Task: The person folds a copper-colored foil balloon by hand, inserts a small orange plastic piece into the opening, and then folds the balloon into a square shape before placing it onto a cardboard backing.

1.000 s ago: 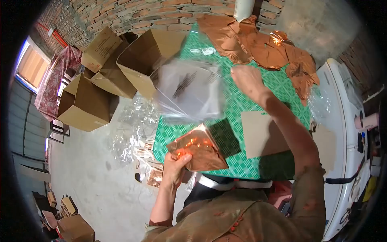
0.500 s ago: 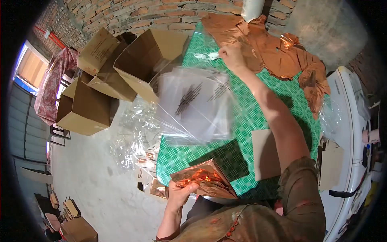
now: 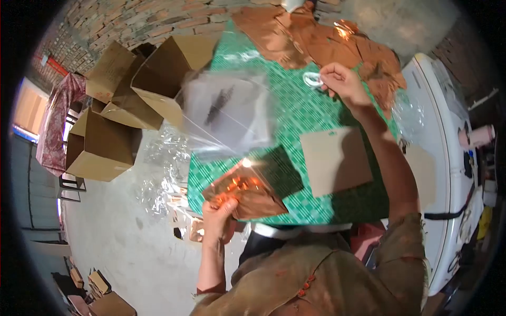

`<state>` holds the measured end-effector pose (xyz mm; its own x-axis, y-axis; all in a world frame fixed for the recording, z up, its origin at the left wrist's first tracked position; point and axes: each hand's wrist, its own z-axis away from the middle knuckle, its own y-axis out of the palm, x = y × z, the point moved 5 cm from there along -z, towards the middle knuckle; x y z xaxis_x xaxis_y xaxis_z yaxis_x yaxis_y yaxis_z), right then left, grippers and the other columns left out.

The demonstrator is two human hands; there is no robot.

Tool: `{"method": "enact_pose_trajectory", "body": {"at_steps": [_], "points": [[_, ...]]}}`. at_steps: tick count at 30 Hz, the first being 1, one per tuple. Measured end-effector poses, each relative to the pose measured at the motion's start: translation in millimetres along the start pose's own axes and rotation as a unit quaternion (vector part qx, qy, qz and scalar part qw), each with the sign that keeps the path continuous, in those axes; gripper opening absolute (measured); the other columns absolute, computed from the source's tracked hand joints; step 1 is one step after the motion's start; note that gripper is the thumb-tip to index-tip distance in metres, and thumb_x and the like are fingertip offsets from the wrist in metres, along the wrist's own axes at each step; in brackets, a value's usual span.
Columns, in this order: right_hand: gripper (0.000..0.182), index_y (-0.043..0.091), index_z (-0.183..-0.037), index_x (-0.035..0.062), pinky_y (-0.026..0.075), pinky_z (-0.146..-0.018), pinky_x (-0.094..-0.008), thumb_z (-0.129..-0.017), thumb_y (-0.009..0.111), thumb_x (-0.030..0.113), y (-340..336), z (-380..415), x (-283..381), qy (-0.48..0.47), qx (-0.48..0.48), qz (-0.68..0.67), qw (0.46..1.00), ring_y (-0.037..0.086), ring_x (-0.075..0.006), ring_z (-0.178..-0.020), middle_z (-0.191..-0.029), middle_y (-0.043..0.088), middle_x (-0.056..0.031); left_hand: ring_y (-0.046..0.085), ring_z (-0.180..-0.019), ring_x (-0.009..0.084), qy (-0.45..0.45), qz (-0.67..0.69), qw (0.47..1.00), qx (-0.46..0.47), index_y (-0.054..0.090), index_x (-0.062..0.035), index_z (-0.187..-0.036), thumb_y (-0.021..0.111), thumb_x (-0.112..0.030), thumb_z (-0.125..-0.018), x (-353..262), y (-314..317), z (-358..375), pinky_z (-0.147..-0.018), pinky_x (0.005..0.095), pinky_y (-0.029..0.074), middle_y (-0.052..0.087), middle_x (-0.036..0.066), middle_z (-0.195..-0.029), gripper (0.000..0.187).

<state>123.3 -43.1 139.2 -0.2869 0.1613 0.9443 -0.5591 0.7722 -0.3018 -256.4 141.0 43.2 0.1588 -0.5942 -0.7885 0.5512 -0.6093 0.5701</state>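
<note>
My left hand [image 3: 219,217] is closed on the edge of a flat, shiny copper-coloured foil packet [image 3: 261,197], thumb on top, held over the near edge of the table. My right hand [image 3: 345,87] pinches a small white loop [image 3: 312,79], which looks like cord or a band, over the far right of the green checked tablecloth [image 3: 290,113]. Beyond this hand spreads a crumpled copper-coloured sheet [image 3: 327,47]. A flat beige board [image 3: 337,166] with a small slot lies nearer to me. Left of it sits a stack of clear plastic bags [image 3: 232,113] with dark print.
Open cardboard boxes [image 3: 108,145] stand to the left of the table. Crumpled clear plastic [image 3: 163,152] and copper-lined cartons [image 3: 184,218] are by the table's left side. A white appliance [image 3: 437,158] stands close on the right, and a brick wall [image 3: 184,16] is behind.
My right hand has come back from the far side of the table toward the right, now with the white loop in its fingers. The foil packet has tilted flatter, and the view has shifted.
</note>
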Motion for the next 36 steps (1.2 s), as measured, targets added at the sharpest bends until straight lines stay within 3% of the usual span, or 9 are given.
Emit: {"method": "enact_pose_trajectory", "body": {"at_steps": [2, 6, 10, 14, 19, 23, 26, 31, 36], "points": [[0.015, 0.067, -0.110, 0.0012, 0.047, -0.068, -0.0243, -0.104, 0.066, 0.015, -10, 47, -8, -0.048, -0.007, 0.105, 0.993, 0.058, -0.0063, -0.078, -0.091, 0.067, 0.0016, 0.073, -0.099, 0.0195, 0.007, -0.064, 0.998, -0.022, 0.073, 0.0074, -0.116, 0.083, -0.008, -0.091, 9, -18, -4, -0.092, 0.0360, 0.058, 0.076, 0.010, -0.111, 0.031], [0.012, 0.069, -0.106, -0.0007, 0.054, -0.081, -0.0362, -0.095, 0.067, -0.004, -16, 128, -27, -0.307, -0.071, 0.287, 0.904, 0.067, -0.0258, -0.091, -0.099, 0.070, -0.0083, 0.072, -0.097, 0.0185, 0.054, -0.114, 0.992, 0.001, 0.074, 0.0051, -0.116, 0.081, -0.005, -0.092, -2, 11, -9, -0.090, 0.0347, 0.058, 0.077, 0.009, -0.108, 0.027], [0.028, 0.070, -0.116, 0.0025, 0.056, -0.088, -0.0459, -0.088, 0.068, -0.004, -18, 172, -35, -0.314, -0.042, 0.357, 0.878, 0.067, -0.0354, -0.101, -0.110, 0.071, -0.0153, 0.070, -0.093, 0.0136, 0.085, -0.192, 0.977, 0.030, 0.074, 0.0044, -0.117, 0.080, -0.009, -0.093, -9, 42, -22, -0.088, 0.0284, 0.054, 0.076, 0.006, -0.107, 0.028], [0.040, 0.067, -0.124, 0.0007, 0.053, -0.093, -0.0466, -0.085, 0.073, 0.005, -31, 203, -42, -0.224, -0.131, 0.416, 0.872, 0.065, -0.0347, -0.111, -0.120, 0.069, -0.0153, 0.066, -0.086, 0.0101, 0.104, -0.246, 0.960, 0.078, 0.076, 0.0027, -0.112, 0.079, -0.010, -0.094, -10, 84, -40, -0.083, 0.0259, 0.051, 0.075, 0.003, -0.100, 0.022], [0.053, 0.062, -0.130, 0.0031, 0.044, -0.102, -0.0474, -0.084, 0.081, 0.022, -15, 260, -57, -0.135, -0.152, 0.554, 0.807, 0.057, -0.0310, -0.126, -0.133, 0.063, -0.0115, 0.066, -0.084, 0.0089, 0.258, -0.284, 0.919, 0.089, 0.077, 0.0026, -0.113, 0.079, -0.009, -0.094, 12, 139, -65, -0.076, 0.0269, 0.054, 0.076, 0.002, -0.094, 0.023], [0.050, 0.064, -0.127, 0.0048, 0.043, -0.102, -0.0475, -0.084, 0.079, 0.025, -4, 273, -48, -0.098, -0.169, 0.551, 0.811, 0.055, -0.0315, -0.128, -0.137, 0.062, -0.0113, 0.066, -0.080, 0.0081, 0.373, -0.401, 0.825, 0.138, 0.077, 0.0030, -0.112, 0.078, -0.007, -0.092, 31, 164, -89, -0.073, 0.0271, 0.054, 0.077, 0.006, -0.088, 0.022], [0.052, 0.063, -0.126, 0.0063, 0.041, -0.103, -0.0455, -0.082, 0.083, 0.023, -2, 262, -39, -0.139, -0.169, 0.525, 0.822, 0.055, -0.0288, -0.127, -0.131, 0.062, -0.0088, 0.067, -0.078, 0.0091, 0.361, -0.390, 0.837, 0.134, 0.077, 0.0027, -0.112, 0.078, -0.007, -0.092, 38, 175, -89, -0.071, 0.0275, 0.054, 0.077, 0.007, -0.088, 0.022], [0.024, 0.070, -0.111, 0.0105, 0.043, -0.085, -0.0411, -0.088, 0.070, 0.015, 9, 221, -46, -0.189, -0.138, 0.494, 0.837, 0.058, -0.0244, -0.100, -0.096, 0.060, -0.0032, 0.065, -0.075, 0.0087, 0.355, -0.395, 0.835, 0.146, 0.078, 0.0015, -0.110, 0.078, -0.007, -0.091, 53, 182, -95, -0.069, 0.0272, 0.053, 0.075, 0.006, -0.086, 0.020], [0.022, 0.070, -0.109, 0.0099, 0.045, -0.090, -0.0401, -0.088, 0.069, 0.015, 11, 219, -44, -0.198, -0.086, 0.482, 0.849, 0.059, -0.0240, -0.102, -0.097, 0.062, -0.0037, 0.066, -0.074, 0.0106, 0.332, -0.406, 0.839, 0.143, 0.077, -0.0008, -0.114, 0.078, -0.007, -0.090, 66, 179, -101, -0.069, 0.0272, 0.054, 0.076, 0.008, -0.089, 0.024]]}}
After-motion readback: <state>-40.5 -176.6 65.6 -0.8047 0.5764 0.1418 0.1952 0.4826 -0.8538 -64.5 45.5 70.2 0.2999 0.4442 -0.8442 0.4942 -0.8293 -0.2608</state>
